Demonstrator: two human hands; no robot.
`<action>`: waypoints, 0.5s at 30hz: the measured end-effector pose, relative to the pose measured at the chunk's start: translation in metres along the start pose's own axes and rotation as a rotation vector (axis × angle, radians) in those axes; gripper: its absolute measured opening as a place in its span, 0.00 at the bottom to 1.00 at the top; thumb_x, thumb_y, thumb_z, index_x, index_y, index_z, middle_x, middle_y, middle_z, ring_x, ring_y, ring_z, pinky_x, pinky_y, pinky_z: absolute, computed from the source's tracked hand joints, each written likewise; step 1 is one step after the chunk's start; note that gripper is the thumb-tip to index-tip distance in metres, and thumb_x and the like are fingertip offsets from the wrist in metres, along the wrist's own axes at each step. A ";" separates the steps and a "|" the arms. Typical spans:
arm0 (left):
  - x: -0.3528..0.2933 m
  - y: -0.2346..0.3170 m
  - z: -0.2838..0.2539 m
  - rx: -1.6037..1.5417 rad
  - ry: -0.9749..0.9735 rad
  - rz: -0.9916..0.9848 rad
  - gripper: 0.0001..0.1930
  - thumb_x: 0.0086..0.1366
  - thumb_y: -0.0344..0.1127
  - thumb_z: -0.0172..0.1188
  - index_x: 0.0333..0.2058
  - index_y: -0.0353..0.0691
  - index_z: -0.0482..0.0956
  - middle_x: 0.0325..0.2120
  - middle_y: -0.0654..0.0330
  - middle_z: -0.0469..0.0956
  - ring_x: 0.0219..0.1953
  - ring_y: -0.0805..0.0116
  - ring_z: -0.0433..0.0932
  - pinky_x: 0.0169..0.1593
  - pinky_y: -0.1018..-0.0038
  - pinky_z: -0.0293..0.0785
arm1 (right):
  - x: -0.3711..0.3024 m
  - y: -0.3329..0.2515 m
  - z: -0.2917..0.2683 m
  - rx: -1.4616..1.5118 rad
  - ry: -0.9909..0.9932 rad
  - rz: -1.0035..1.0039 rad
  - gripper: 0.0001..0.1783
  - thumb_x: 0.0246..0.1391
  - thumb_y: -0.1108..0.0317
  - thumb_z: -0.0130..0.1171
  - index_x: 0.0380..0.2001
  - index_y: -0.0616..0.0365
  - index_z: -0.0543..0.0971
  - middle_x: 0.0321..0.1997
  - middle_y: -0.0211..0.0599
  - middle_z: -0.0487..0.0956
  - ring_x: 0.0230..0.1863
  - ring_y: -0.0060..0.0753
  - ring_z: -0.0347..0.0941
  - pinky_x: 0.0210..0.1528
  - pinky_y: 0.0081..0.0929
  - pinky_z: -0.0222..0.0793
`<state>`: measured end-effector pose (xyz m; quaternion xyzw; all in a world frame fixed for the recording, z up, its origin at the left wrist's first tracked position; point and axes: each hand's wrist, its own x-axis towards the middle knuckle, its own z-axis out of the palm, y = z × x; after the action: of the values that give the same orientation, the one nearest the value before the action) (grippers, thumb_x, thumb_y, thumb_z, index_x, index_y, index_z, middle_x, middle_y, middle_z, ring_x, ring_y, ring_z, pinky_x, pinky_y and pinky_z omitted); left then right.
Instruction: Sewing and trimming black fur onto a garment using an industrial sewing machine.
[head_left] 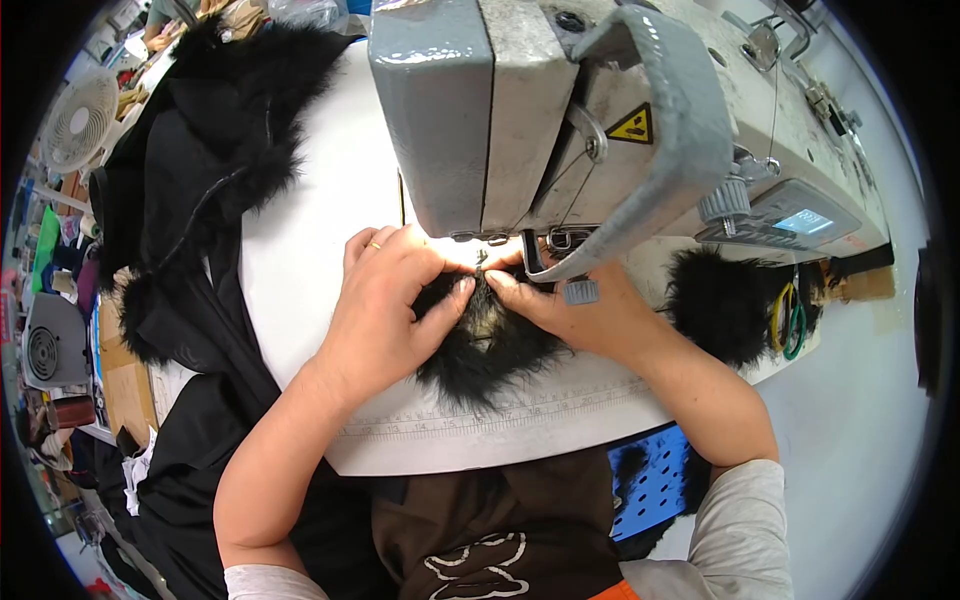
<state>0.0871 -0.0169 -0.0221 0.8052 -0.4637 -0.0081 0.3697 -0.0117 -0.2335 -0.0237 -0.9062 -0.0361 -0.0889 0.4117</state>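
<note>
A piece of black fur [490, 375] lies on the white bed [400, 445] of a grey and white sewing machine [430, 140], right below its needle area. My left hand [393, 295] pinches the fur's left side, thumb and fingers drawn together near the presser foot [481, 258]. From the other side my right hand [565, 308] grips the same piece, its thumb close to my left one. The right fingers are partly hidden behind the machine's guard. Between the two thumbs a narrow paler strip shows in the fur.
A black fur-trimmed garment [195, 140] spreads over the left side and hangs down. Another black fur piece [712, 305] lies right of my forearm, beside scissors with yellow and green handles [793, 325]. A blue perforated basket [650, 485] sits below the bed; a white fan [82, 122] stands far left.
</note>
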 end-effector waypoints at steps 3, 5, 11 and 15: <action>0.004 -0.004 0.000 -0.051 -0.010 -0.029 0.07 0.64 0.34 0.70 0.39 0.43 0.84 0.37 0.59 0.77 0.46 0.56 0.76 0.63 0.56 0.62 | 0.002 0.002 0.000 0.046 -0.005 0.033 0.10 0.62 0.65 0.72 0.42 0.59 0.87 0.37 0.33 0.88 0.40 0.24 0.83 0.45 0.27 0.77; 0.005 -0.006 0.001 -0.085 -0.019 -0.056 0.07 0.64 0.33 0.70 0.39 0.43 0.84 0.37 0.59 0.77 0.46 0.56 0.76 0.64 0.56 0.62 | 0.002 0.004 -0.001 0.041 -0.066 0.228 0.11 0.62 0.64 0.72 0.42 0.59 0.87 0.38 0.34 0.89 0.41 0.25 0.84 0.45 0.29 0.77; 0.005 -0.008 0.004 -0.048 0.019 -0.026 0.06 0.64 0.33 0.70 0.38 0.43 0.84 0.35 0.59 0.76 0.45 0.55 0.76 0.63 0.55 0.64 | 0.004 -0.001 -0.005 0.027 -0.028 0.221 0.11 0.61 0.62 0.73 0.42 0.57 0.88 0.41 0.32 0.90 0.43 0.26 0.86 0.48 0.28 0.79; 0.010 -0.016 0.008 -0.071 -0.002 -0.114 0.09 0.63 0.33 0.72 0.31 0.39 0.80 0.32 0.58 0.75 0.42 0.55 0.75 0.62 0.55 0.65 | 0.005 0.017 0.000 0.014 -0.020 0.072 0.18 0.62 0.54 0.66 0.49 0.53 0.86 0.41 0.44 0.87 0.42 0.53 0.82 0.47 0.45 0.75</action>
<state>0.1019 -0.0243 -0.0343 0.8166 -0.4169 -0.0465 0.3965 -0.0049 -0.2444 -0.0355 -0.9049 -0.0081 -0.0645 0.4206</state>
